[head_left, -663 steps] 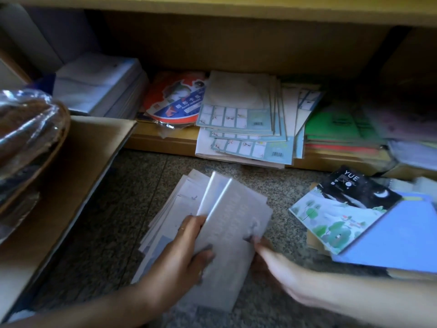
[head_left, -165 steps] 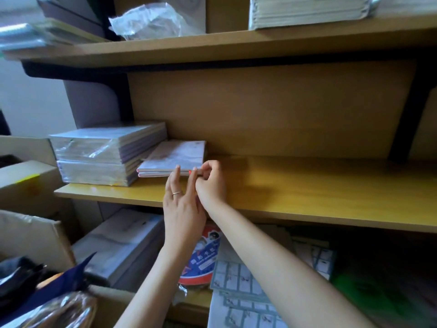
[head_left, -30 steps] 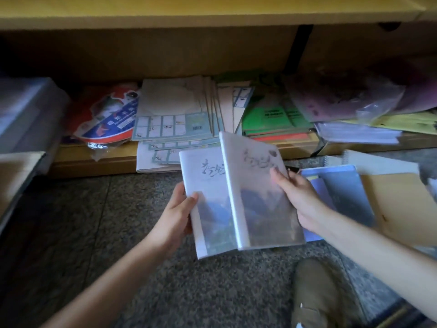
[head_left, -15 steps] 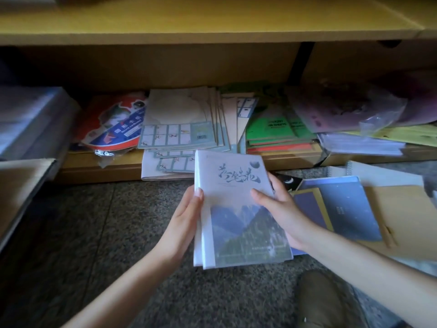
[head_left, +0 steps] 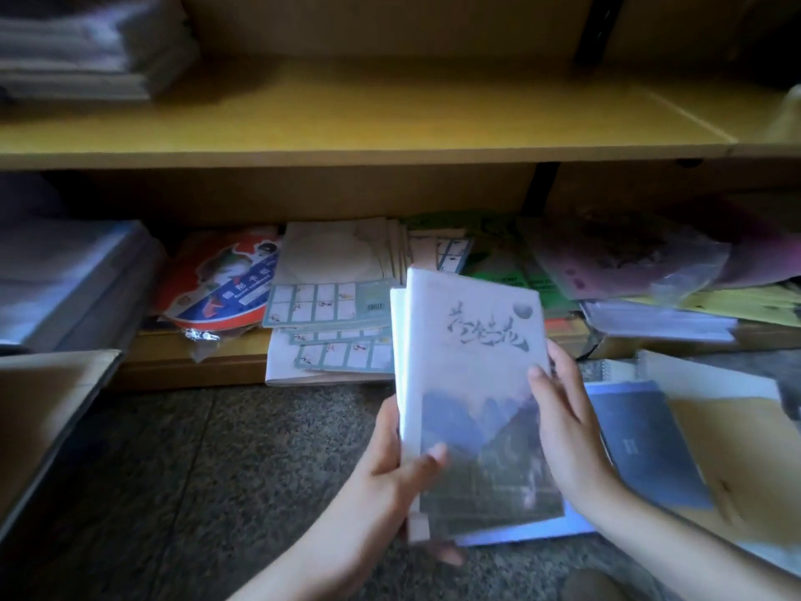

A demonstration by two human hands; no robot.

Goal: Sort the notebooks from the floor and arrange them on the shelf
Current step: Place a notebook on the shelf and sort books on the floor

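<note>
Two stacked notebooks are held upright just above the floor, the left hand gripping the spine side and the right hand the other edge, fingers curled round. Pickup looks done. Next: lift onto the bare middle shelf and lay flat.

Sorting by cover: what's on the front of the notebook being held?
The notebook is white with dark brush lettering above a blue-grey mountain picture; head view.
</note>
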